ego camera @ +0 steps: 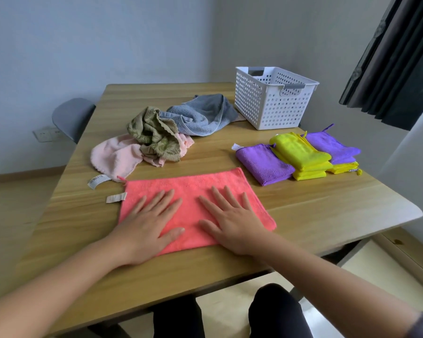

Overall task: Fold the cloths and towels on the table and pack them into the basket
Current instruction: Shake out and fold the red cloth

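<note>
Your left hand (149, 228) and right hand (232, 223) lie flat, fingers straight and spread, pressing the coral-pink microfibre cloth (188, 181) w/o gripping it. The cloth sits on the near part of the wooden table (327, 198), right in front of you.

Risks, imo:
- Microfibre clings to palms. Slide unevenly and it bunches or skews, so the next fold goes off-square.
- The white care tag (116, 198) sticks out at the left edge and may end up poking from the fold.
- The folded purple and yellow cloths (300, 152) sit near the table's right edge. Reaching for the white perforated plastic basket (271, 106), your arm could knock them over.
- The crumpled grey-blue, olive and pale pink towels (156, 135) lie just behind the cloth, so a loose end could snag.
</note>
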The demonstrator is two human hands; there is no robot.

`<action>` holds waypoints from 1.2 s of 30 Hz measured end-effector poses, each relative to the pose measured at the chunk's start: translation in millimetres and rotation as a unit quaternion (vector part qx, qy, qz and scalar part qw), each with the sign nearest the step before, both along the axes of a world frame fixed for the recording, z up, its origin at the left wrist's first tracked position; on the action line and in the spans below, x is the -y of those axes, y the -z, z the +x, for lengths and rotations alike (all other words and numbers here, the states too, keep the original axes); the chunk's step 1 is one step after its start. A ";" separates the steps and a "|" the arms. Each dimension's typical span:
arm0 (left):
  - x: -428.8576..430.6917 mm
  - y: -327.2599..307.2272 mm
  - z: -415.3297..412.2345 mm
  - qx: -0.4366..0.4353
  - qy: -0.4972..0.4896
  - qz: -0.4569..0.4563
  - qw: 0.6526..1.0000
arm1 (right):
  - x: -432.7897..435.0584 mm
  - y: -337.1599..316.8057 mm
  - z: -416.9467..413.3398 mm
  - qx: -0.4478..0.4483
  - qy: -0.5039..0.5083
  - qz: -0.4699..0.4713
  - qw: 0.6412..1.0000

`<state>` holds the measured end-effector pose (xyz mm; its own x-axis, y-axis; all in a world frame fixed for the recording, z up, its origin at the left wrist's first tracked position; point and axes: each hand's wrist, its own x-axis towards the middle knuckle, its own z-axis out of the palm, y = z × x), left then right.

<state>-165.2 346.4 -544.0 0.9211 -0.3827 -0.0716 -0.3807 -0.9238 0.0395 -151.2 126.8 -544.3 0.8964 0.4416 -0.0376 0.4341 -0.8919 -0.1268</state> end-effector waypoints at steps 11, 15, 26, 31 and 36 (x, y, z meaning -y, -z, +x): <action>8.1 -27.9 -18.7 0.123 -0.057 -0.051 0.989 | 25.1 -19.0 -8.9 0.075 -0.071 0.029 0.994; -10.1 -11.0 -4.8 0.015 0.007 -0.024 1.000 | 11.9 -8.3 -54.1 0.087 -0.180 0.111 0.974; 17.6 -2.4 -30.1 -0.013 -0.126 -0.078 0.989 | -3.5 36.2 -92.9 0.229 -0.226 0.190 0.928; 2.4 -3.7 -65.1 0.003 0.086 -0.130 0.988 | 31.5 22.3 -96.5 0.119 -0.195 0.330 0.916; 6.8 -2.9 -74.2 0.017 0.096 -0.057 0.994 | 28.6 24.4 -101.7 0.229 -0.233 0.172 0.929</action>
<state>-239.4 339.5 -541.1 0.8316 -0.5552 0.0115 -0.5522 -0.8245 0.1232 -252.9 98.2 -568.7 0.4923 0.7009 0.5161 0.8414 -0.5351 -0.0759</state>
